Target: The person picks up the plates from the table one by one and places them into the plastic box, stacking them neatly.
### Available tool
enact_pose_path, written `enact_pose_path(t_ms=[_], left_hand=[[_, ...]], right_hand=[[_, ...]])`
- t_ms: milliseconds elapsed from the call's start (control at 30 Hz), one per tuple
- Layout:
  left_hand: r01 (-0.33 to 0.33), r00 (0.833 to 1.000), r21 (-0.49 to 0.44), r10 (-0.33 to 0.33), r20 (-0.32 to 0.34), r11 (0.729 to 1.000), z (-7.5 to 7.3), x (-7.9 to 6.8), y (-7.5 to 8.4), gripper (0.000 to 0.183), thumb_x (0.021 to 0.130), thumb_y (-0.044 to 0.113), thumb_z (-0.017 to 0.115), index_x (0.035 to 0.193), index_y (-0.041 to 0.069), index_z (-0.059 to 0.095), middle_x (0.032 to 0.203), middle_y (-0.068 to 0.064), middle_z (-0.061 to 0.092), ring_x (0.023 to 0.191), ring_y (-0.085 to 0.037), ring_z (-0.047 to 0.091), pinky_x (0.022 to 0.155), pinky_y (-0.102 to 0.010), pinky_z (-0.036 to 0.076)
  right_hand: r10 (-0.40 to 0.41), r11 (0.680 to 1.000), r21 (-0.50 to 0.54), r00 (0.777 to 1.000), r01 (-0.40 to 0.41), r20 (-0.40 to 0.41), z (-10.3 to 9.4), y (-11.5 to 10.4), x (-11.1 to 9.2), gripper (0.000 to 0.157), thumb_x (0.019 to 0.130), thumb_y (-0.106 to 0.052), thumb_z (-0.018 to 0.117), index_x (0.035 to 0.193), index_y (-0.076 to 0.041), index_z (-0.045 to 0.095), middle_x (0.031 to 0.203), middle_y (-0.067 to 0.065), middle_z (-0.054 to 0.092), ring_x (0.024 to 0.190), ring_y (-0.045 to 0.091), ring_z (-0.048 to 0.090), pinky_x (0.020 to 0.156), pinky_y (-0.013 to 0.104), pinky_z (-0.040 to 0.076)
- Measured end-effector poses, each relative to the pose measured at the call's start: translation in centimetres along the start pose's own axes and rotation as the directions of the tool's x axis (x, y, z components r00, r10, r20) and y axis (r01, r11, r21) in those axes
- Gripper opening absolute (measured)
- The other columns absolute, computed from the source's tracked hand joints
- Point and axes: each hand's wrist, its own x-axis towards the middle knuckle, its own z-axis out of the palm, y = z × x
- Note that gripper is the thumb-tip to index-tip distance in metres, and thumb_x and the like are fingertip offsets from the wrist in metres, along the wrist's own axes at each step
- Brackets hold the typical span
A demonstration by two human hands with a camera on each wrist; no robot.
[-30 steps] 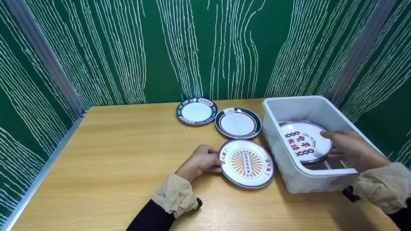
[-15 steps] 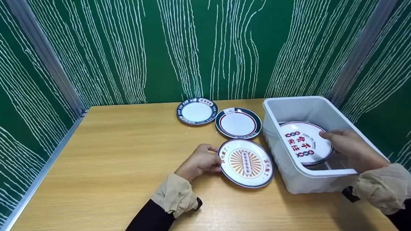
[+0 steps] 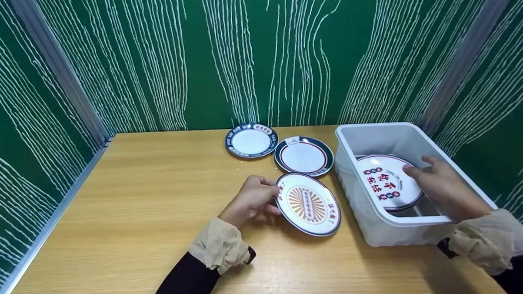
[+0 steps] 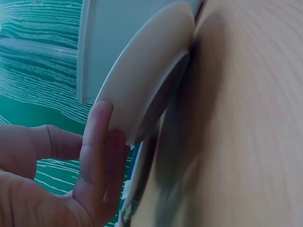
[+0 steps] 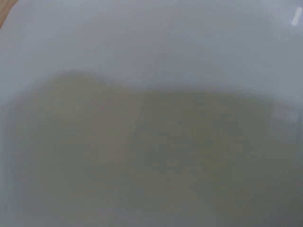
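My left hand (image 3: 253,199) pinches the left rim of a white plate (image 3: 310,205) with a sunburst pattern and blue edge. This plate is tilted just over the table; its pale underside shows in the left wrist view, fingers (image 4: 97,146) against it. Inside the white plastic bin (image 3: 393,234) on the right, a plate with red characters (image 3: 393,184) lies on top of at least one other plate. My right hand (image 3: 447,188) is over that plate's right side, thumb at its rim and index finger spread away. Its other fingers are hidden.
Two more plates lie near the back wall: a blue-rimmed plate (image 3: 251,141) and a dark green-rimmed plate (image 3: 304,156). Green patterned panels (image 3: 290,56) enclose the wooden table (image 3: 155,195). In the right wrist view, the bin wall (image 5: 151,52) fills everything, blurred.
The sunburst plate has shifted slightly left and tilted more, lifted by my left hand. My right hand's index finger has spread away from the plate in the bin, which has settled lower.
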Motion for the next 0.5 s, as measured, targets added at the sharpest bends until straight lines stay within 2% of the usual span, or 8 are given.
enact_pose_path(t_ms=[100, 167, 267, 367, 500], left_hand=[[-0.006, 1.0, 0.043, 0.008, -0.03, 0.999, -0.4, -0.2, 0.7, 0.025, 0.091, -0.002, 0.062, 0.116, -0.004, 0.059, 0.097, -0.016, 0.064, 0.053, -0.02, 0.064, 0.055, -0.034, 0.062], [-0.002, 0.999, 0.051, 0.004, -0.032, 0.999, -0.7, -0.4, 1.2, 0.029, 0.092, -0.001, 0.063, 0.12, -0.003, 0.059, 0.1, -0.017, 0.065, 0.058, -0.021, 0.066, 0.058, -0.035, 0.063], [0.0, 1.0, 0.037, 0.001, -0.019, 0.999, -1.3, -0.8, 1.8, 0.035, 0.092, -0.001, 0.064, 0.127, -0.002, 0.059, 0.105, -0.018, 0.066, 0.068, -0.023, 0.069, 0.062, -0.036, 0.064], [-0.008, 1.0, 0.01, 0.008, -0.006, 1.0, -1.6, -1.2, 2.4, 0.038, 0.093, 0.002, 0.066, 0.13, -0.001, 0.058, 0.106, -0.018, 0.067, 0.071, -0.025, 0.07, 0.063, -0.035, 0.064], [-0.037, 0.999, -0.048, 0.038, 0.011, 0.998, -1.8, -1.8, 3.4, 0.04, 0.094, 0.004, 0.069, 0.131, -0.001, 0.057, 0.105, -0.019, 0.07, 0.074, -0.026, 0.071, 0.061, -0.034, 0.064]], right_hand=[[-0.008, 1.0, 0.026, 1.0, 0.008, 0.006, 0.0, -0.1, -0.2, 0.095, 0.106, -0.053, 0.043, 0.158, 0.0, -0.016, 0.155, 0.041, 0.024, 0.134, 0.046, 0.043, 0.112, 0.059, 0.04], [-0.014, 0.999, 0.034, 1.0, 0.014, 0.011, -0.1, -0.1, -0.3, 0.095, 0.105, -0.054, 0.043, 0.159, -0.001, -0.016, 0.157, 0.042, 0.018, 0.138, 0.049, 0.038, 0.116, 0.065, 0.032], [-0.024, 0.999, 0.04, 1.0, 0.023, 0.018, -0.2, -0.1, -0.5, 0.096, 0.105, -0.055, 0.044, 0.16, -0.003, -0.015, 0.16, 0.041, 0.01, 0.143, 0.053, 0.03, 0.117, 0.069, 0.027], [-0.055, 0.998, -0.003, 0.998, 0.055, -0.002, -0.4, -0.2, -0.7, 0.095, 0.104, -0.058, 0.043, 0.161, -0.002, -0.009, 0.161, 0.04, 0.011, 0.145, 0.056, 0.025, 0.116, 0.072, 0.024], [-0.119, 0.989, -0.091, 0.992, 0.114, -0.045, -0.3, -0.7, -0.9, 0.091, 0.104, -0.058, 0.041, 0.161, 0.002, 0.005, 0.158, 0.039, 0.022, 0.144, 0.056, 0.026, 0.114, 0.072, 0.027]])
